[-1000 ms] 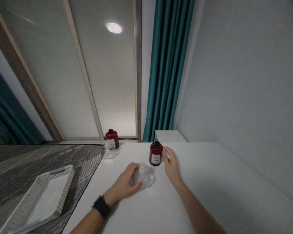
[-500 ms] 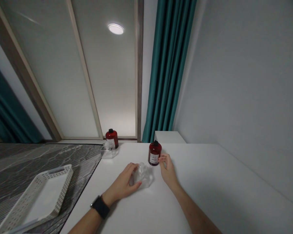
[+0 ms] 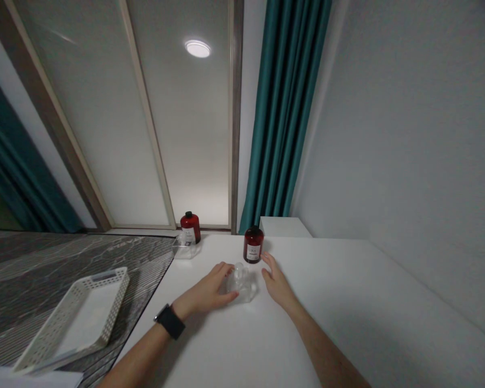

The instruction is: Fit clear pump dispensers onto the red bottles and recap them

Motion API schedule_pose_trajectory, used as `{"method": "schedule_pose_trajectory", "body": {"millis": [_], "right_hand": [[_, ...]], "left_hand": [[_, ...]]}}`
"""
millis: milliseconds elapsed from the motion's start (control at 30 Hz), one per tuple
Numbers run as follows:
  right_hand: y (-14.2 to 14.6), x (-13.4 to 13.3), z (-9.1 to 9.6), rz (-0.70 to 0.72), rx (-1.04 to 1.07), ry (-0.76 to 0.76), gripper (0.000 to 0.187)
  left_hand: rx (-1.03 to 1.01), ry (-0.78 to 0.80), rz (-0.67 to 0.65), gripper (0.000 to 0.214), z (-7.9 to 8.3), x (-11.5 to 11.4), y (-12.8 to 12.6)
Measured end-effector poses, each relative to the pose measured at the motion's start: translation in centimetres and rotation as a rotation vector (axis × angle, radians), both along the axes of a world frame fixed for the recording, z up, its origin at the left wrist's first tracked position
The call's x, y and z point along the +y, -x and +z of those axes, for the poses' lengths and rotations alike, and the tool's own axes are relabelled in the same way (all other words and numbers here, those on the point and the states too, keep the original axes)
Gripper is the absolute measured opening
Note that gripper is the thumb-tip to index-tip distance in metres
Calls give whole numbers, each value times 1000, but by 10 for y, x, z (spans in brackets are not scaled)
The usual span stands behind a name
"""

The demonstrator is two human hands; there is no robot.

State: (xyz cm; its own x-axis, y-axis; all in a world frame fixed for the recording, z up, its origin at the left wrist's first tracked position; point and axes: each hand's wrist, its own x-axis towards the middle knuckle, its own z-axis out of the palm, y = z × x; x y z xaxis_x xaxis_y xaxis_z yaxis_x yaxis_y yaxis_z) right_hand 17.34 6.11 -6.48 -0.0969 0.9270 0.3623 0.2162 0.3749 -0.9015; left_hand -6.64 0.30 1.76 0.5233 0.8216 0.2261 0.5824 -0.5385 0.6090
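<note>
A clear, see-through container with a square base and rounded top [image 3: 244, 285] stands on the white table [image 3: 246, 345]. My left hand [image 3: 210, 288], with a dark watch at the wrist, is at its left side, thumb and fingers spread around that edge. Just behind stands a dark red bottle with a black cap and white label [image 3: 253, 246]. To the right of this bottle is my right hand [image 3: 277, 283], its fingers apart and nothing in them; the fingertips are close to the bottle's side. Whether they touch it I cannot tell.
At the table's far left corner, another red bottle [image 3: 191, 227] stands behind a second clear container [image 3: 185, 248]. A white perforated basket [image 3: 121, 280] lies to the left, below the table edge. Behind the table are a white box-like surface [image 3: 285, 227] and a teal curtain [image 3: 285, 108].
The nearer red bottle has shifted slightly back and left, and my right hand's fingers have spread away from it. My left hand stays at the clear container. The view has turned slightly.
</note>
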Motion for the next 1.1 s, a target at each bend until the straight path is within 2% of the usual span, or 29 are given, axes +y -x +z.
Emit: {"method": "schedule_pose_trajectory", "body": {"millis": [133, 267, 333, 400, 467, 600, 667, 867, 1100], "right_hand": [[-2, -1, 4, -43, -9, 8, 54], [-1, -10, 19, -43, -23, -12, 39], [1, -18, 28, -15, -33, -29, 32], [4, -25, 34, 38, -46, -51, 34], [8, -32, 38, 97, -68, -82, 36], [13, -39, 39, 211, -146, -83, 35], [14, -41, 39, 254, -172, -55, 39], [15, -46, 36, 278, -180, -26, 71], [19, -48, 39, 316, -120, 30, 87]], "left_hand": [[39, 24, -35, 38, 8, 10, 1], [-14, -3, -25, 38, 0, 10, -4], [-69, -44, -7, 44, -9, 7, -6], [-112, -146, 22, 57, -18, 5, -9], [-145, -245, 23, 60, -25, 3, -12], [-231, -281, 110, 39, -27, 1, -21], [-258, -256, 152, 30, -24, 0, -24], [-357, -147, 204, 19, -19, -3, -28], [-377, -72, 103, 20, -17, -5, -29]]}}
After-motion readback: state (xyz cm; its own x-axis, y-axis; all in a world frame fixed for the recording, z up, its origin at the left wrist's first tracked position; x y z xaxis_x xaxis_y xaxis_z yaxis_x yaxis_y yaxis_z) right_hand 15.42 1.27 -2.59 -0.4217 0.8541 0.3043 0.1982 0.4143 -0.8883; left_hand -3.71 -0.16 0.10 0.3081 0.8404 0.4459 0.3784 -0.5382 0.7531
